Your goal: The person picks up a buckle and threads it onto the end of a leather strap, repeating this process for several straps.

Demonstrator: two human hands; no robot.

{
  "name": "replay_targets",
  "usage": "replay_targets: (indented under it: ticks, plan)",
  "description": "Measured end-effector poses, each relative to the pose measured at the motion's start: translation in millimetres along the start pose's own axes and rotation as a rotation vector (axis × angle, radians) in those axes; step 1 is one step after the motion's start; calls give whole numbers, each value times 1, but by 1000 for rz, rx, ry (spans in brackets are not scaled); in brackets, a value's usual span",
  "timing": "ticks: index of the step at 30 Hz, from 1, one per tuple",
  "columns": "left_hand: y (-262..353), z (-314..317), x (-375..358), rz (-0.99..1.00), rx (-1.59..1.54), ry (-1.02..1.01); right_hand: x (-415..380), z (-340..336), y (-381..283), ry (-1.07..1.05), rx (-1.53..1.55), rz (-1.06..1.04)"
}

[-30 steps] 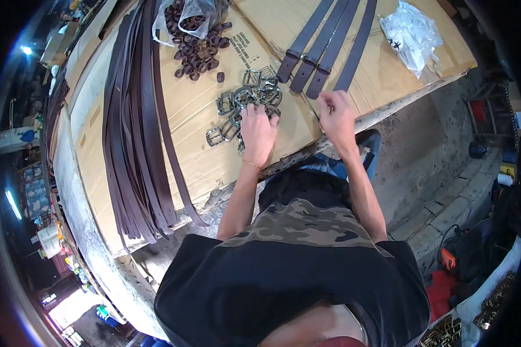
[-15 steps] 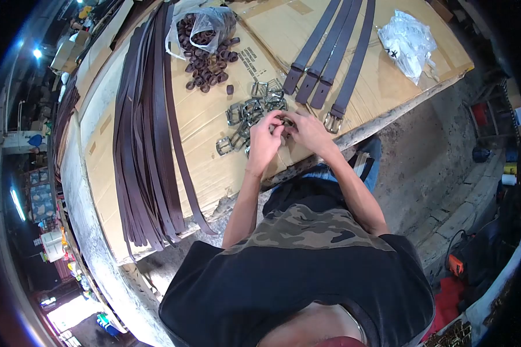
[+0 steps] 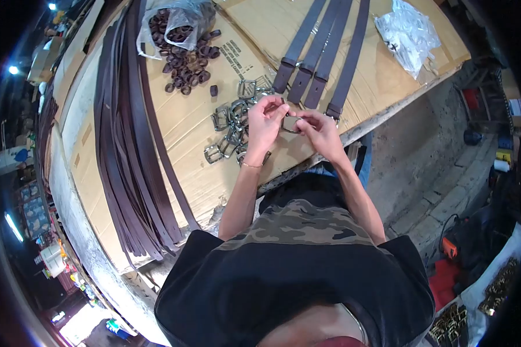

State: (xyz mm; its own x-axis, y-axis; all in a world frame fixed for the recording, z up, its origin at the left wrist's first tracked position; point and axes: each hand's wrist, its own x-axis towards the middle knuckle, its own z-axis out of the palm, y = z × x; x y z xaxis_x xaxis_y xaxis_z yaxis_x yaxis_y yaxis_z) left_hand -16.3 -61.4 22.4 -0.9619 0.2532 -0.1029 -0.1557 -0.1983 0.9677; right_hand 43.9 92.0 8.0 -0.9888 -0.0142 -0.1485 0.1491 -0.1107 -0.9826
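Observation:
A metal belt buckle (image 3: 291,125) is held up between my two hands, over the front part of the cardboard-covered table. My left hand (image 3: 264,126) pinches its left side with fingers and thumb. On the other side, my right hand (image 3: 320,136) grips it, fingers curled. Something small and dark shows at my left fingertips, too small to name. Just left of my left hand lies a heap of loose buckles (image 3: 233,124). Beyond my hands, several dark belts (image 3: 312,55) lie side by side, their near ends close to my right hand.
Many long dark leather straps (image 3: 136,133) lie along the left of the table. Small leather loops (image 3: 188,68) spill from a clear plastic bag (image 3: 198,23). Another crumpled plastic bag (image 3: 408,37) lies at the far right. Cardboard (image 3: 205,185) covers the tabletop.
My hands have drawn slightly apart, and the buckle between them shows more clearly. The whole view has shifted, so the table's things appear farther left.

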Motion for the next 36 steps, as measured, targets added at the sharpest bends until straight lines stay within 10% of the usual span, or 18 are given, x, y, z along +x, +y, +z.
replay_targets:
  ticks: [24,36]
  plan:
    - [-7,12,-11,-209,-92,115,11,15,-2,-36,248,31]
    - [-17,21,-6,-115,307,21,68,-37,-29,536,-1066,-183]
